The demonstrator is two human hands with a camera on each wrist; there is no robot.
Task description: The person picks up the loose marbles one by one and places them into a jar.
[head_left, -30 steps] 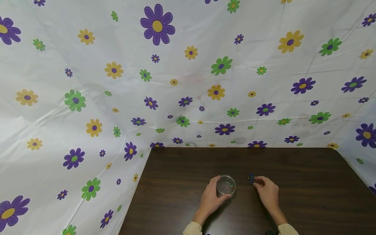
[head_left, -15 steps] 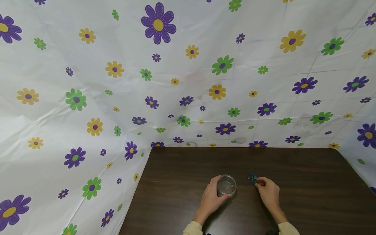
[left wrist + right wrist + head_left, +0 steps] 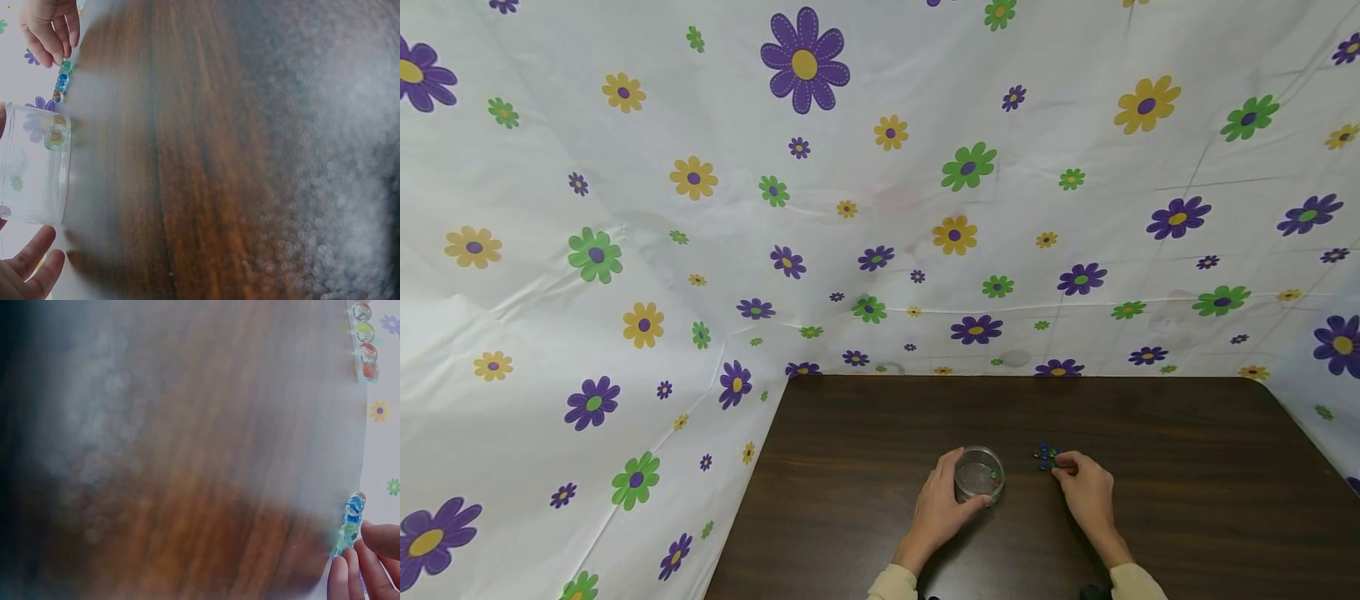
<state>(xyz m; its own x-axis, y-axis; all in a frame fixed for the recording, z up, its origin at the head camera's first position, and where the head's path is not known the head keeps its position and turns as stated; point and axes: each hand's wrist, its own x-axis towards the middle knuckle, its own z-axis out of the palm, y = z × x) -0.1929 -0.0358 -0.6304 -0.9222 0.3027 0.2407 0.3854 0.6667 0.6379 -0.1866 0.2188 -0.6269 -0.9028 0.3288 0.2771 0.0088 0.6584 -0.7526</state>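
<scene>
My left hand (image 3: 942, 502) curls round the near left side of a clear round container (image 3: 973, 481), which stands on the table. A few glass marbles (image 3: 55, 134) lie in its bottom; the right wrist view shows orange and yellow swirls in them. Right of the container, several loose marbles (image 3: 1043, 455), mostly blue and green, sit close together on the tabletop. My right hand (image 3: 1087, 493) is at their right side, thumb and fingers pinching a green marble (image 3: 348, 535) at the end of the group. The fingertips partly cover that marble.
The dark wood table (image 3: 850, 467) ends at a back edge against a white flowered sheet (image 3: 730, 250), which also hangs along both sides. A small dark object (image 3: 1092, 592) shows by the right sleeve at the bottom of the head view.
My right hand has shifted slightly to the right, and more of the marbles beside its fingertips now show. The left hand and the container have stayed in place.
</scene>
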